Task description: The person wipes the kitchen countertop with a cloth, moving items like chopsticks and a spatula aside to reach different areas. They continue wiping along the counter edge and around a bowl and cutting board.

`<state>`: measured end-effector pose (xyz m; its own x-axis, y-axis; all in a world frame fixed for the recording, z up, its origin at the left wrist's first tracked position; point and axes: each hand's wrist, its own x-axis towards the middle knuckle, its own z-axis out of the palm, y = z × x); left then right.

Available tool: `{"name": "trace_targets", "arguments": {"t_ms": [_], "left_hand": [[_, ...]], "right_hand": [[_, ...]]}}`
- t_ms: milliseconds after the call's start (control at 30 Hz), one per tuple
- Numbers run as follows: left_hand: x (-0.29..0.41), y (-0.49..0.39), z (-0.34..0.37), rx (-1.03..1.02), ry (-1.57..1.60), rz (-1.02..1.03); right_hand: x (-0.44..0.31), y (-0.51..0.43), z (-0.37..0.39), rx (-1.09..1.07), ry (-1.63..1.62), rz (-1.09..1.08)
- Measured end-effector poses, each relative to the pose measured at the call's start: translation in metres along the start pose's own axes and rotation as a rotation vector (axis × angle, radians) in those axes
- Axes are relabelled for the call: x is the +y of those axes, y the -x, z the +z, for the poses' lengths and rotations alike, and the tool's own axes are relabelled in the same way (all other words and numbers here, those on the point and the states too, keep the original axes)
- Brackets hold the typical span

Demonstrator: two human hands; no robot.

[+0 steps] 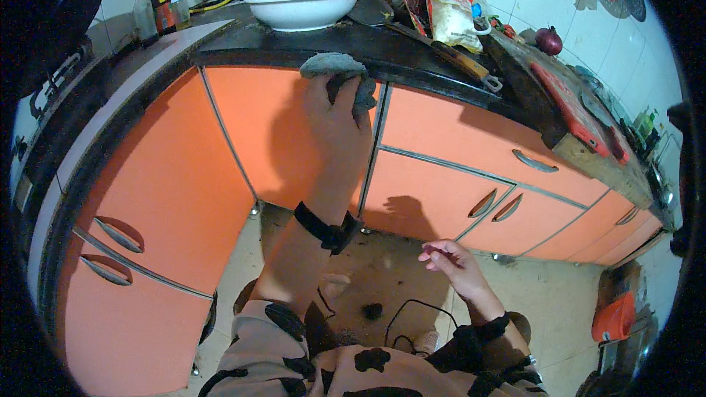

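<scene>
My left hand (336, 102) is raised at the edge of the black countertop (265, 44), closed around a grey-green cloth (332, 64). Part of the cloth hangs down beside my fingers. Just behind it stands a white bowl (303, 8). Low on the right, in front of the orange cabinet doors (436, 187), my right hand (452, 267) has its fingers curled; whether anything small lies between them is unclear.
A spatula with a wooden handle (469, 63) lies on the counter by a food bag (452, 11). To the right are a wooden board (601, 168), a red knife-like item (573, 110) and an onion (549, 41). Bottles (160, 3) stand at the left. A black cable (419, 302) hangs below.
</scene>
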<state>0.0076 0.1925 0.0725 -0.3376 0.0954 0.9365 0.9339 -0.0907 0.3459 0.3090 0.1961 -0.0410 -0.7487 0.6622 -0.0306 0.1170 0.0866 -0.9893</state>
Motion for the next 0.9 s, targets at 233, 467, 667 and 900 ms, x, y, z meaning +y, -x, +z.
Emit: {"name": "trace_targets", "arguments": {"t_ms": [233,467,667,900], "left_hand": [[0.008,0.003,0.007,0.074,0.049,-0.015],[0.023,0.007,0.018,0.136,0.151,-0.108],[0.031,0.011,0.018,0.036,0.252,-0.145],[0.043,0.013,0.022,-0.044,0.309,-0.168]], "right_hand": [[0.0,-0.008,0.011,-0.056,-0.002,-0.008],[0.004,-0.019,0.022,-0.128,0.061,-0.011],[0.01,-0.022,0.02,-0.152,0.101,-0.013],[0.006,-0.023,0.02,-0.176,0.097,-0.035]]}}
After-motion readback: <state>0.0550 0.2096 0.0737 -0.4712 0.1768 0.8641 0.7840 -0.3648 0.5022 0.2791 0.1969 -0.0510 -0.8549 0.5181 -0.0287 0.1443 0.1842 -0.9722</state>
